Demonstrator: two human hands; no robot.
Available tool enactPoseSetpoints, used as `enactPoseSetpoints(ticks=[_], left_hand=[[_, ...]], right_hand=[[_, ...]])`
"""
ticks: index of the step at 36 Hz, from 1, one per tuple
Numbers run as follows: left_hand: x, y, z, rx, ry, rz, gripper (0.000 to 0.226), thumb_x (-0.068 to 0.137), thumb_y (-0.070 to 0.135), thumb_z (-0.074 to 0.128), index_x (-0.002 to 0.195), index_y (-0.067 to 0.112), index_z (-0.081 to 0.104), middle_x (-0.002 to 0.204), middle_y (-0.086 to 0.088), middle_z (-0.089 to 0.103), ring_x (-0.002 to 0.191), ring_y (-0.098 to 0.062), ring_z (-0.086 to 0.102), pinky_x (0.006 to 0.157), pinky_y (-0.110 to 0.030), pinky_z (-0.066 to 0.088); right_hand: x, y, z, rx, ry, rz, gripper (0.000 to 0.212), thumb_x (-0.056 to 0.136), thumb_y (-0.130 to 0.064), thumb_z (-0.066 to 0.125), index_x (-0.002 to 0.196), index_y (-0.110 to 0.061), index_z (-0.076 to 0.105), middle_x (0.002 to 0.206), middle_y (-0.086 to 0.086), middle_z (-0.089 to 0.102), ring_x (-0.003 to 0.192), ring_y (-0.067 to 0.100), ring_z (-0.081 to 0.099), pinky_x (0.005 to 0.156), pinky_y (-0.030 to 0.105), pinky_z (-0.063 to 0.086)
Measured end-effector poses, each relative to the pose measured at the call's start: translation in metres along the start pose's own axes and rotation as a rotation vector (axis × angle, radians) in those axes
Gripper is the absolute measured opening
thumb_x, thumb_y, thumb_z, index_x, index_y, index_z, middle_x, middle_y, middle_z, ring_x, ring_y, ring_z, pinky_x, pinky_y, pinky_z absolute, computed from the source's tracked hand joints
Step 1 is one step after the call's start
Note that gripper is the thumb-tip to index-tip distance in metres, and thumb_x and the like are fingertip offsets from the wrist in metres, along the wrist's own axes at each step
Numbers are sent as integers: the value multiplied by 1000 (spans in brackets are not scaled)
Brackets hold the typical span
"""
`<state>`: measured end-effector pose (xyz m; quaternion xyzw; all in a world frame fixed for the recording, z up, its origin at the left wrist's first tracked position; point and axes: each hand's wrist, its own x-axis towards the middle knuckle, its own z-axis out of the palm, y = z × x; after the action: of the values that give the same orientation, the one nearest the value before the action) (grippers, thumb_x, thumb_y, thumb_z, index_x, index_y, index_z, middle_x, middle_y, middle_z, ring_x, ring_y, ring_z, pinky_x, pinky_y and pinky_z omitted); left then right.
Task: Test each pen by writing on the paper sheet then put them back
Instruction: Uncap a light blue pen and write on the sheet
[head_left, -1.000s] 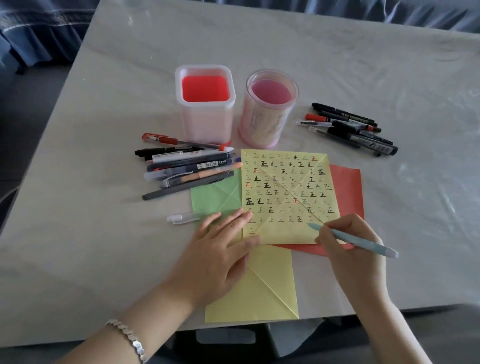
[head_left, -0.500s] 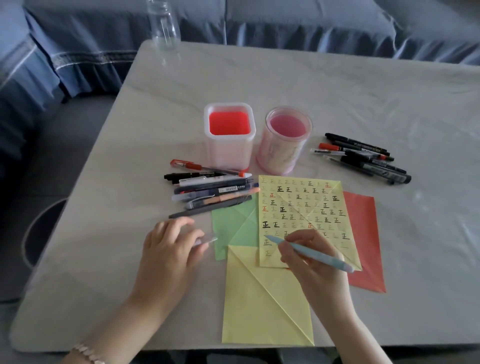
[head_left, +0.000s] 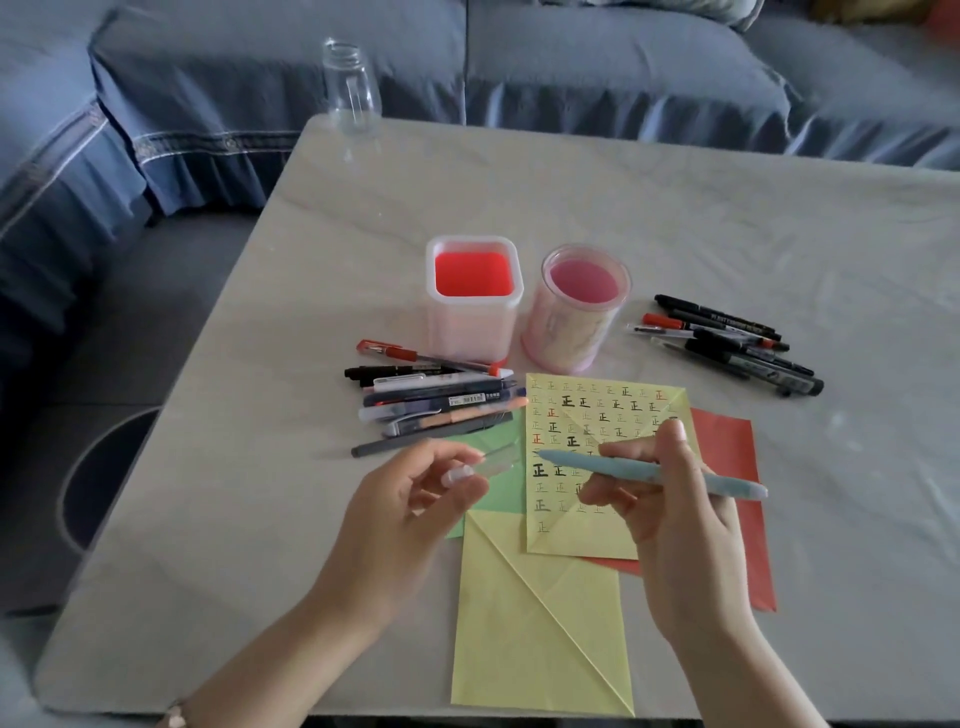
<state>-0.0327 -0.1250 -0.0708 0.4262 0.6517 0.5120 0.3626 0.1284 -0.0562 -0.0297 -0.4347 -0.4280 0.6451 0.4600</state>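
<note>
Setting: a pale marbled bench (head_left: 675, 208) stands in front of a blue-grey sofa (head_left: 623, 67).
Pen: a light-blue pen (head_left: 649, 470) is held roughly level over the written sheet (head_left: 608, 415), its bare tip pointing left.
Right hand: the right hand (head_left: 670, 525) grasps the pen's barrel between thumb and curled fingers, raised off the bench.
Left hand: the left hand (head_left: 395, 519) pinches a clear cap (head_left: 493, 462) between thumb and fingertips. The cap is just left of the pen tip, not on it.
Written sheet: yellow, creased on the diagonal, covered in rows of small characters, mostly black, a few red.
Other paper: a green sheet (head_left: 488, 501) shows at its left, a red sheet (head_left: 727, 441) under its right edge, and a plain yellow sheet (head_left: 535, 623) at its near side.
Holders: a square holder (head_left: 472, 322) and a round holder (head_left: 571, 332) stand side by side just beyond the written sheet.
Loose pens: a heap of pens (head_left: 436, 400) lies left of the written sheet, in front of the square holder.
Markers: a cluster of dark markers (head_left: 737, 338) lies right of the round holder.
Far edge: a clear bottle (head_left: 350, 85) stands upright at the bench's far left corner.
</note>
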Motion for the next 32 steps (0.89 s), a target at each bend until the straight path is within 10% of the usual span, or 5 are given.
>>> enactPoseSetpoints(ticks=[20, 24, 32], left_hand=[[-1, 18, 1, 216, -96, 220, 17, 79, 31, 63, 94, 37, 62, 90, 20, 63, 79, -3, 60, 69, -7, 42], [0, 29, -8, -5, -202, 61, 11, 79, 35, 60, 90, 36, 62, 64, 7, 55, 54, -9, 49, 50, -26, 40], [15, 64, -80, -425, -316, -366, 15, 77, 22, 58, 65, 14, 55, 50, 6, 24, 41, -6, 20, 37, -14, 22]], right_hand=[[2, 7, 12, -205, -140, -36, 27, 79, -28, 45, 63, -5, 47, 46, 10, 57, 47, 13, 47, 50, 17, 40], [5, 11, 33, -189, -71, -125, 29, 76, -25, 48, 51, -12, 44, 35, 1, 39, 35, 5, 31, 39, 13, 28], [17, 2, 105, -169, -362, -329, 34, 76, -27, 54, 52, -10, 36, 33, -2, 42, 34, 0, 35, 42, 10, 31]])
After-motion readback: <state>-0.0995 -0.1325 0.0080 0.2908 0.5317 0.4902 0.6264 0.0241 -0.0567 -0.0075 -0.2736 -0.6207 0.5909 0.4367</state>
